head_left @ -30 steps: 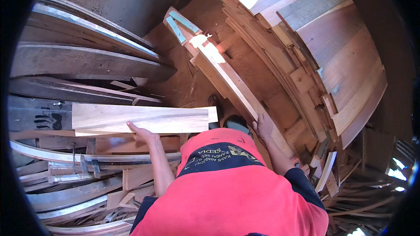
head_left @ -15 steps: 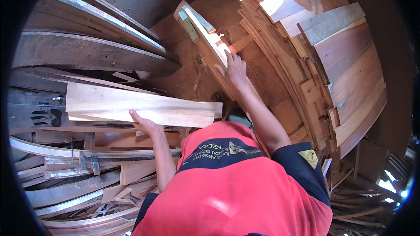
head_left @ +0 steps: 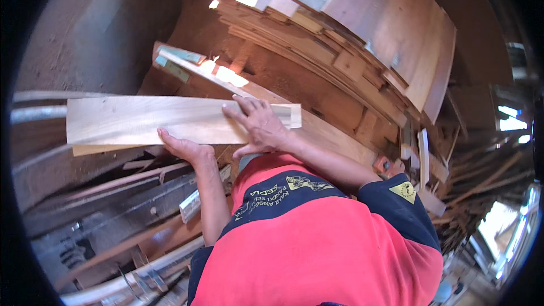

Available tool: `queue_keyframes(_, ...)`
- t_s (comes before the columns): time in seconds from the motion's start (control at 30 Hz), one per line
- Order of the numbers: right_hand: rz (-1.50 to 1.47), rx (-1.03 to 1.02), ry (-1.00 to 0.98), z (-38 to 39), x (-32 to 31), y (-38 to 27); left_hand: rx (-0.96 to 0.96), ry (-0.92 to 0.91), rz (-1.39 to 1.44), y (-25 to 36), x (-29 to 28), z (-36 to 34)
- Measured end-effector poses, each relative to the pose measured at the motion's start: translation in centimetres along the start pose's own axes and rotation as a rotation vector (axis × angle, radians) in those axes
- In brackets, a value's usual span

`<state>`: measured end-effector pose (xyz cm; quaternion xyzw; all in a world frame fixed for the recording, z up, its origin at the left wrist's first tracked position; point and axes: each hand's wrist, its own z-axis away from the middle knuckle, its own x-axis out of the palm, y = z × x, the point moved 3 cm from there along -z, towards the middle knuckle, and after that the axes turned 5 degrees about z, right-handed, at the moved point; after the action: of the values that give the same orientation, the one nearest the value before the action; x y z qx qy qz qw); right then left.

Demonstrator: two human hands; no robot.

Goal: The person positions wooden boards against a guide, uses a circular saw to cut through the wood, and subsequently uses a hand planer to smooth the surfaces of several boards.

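Two pale wooden boards lie one on the other, long and flat, across the front of my body. My left hand is closed on their near edge, its thumb on top and its fingers hidden underneath. On the upper board, near its right end, lies my right hand. Its fingers span the face towards the far edge and its thumb is at the near edge. Behind the boards a long wooden beam runs diagonally, with blue-green pieces at its far end.
A tall stack of planks and wide panels stands far right. A small orange-red object is by the beam's near end. Dark metal rails and a curved pale strip lie at the lower left. Scrap wood is piled at right.
My right hand has left the diagonal beam and come onto the boards. My view has turned to the right, so the beam and the plank stack appear further left. The left hand keeps its hold.
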<state>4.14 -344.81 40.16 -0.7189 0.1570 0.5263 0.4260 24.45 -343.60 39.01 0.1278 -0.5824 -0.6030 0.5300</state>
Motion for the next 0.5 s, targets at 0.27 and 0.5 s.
queue_keyframes(0.27, 0.059, 0.352, 0.132, 11.4, -4.7, 6.5, -0.366, -0.365, 0.202, -9.8, 7.2, 8.4)
queue_keyframes(0.5, 0.076, 0.636, 0.123, 26.3, -7.6, 8.8, -0.465, -0.345, -0.293, -24.0, 2.3, 12.0)
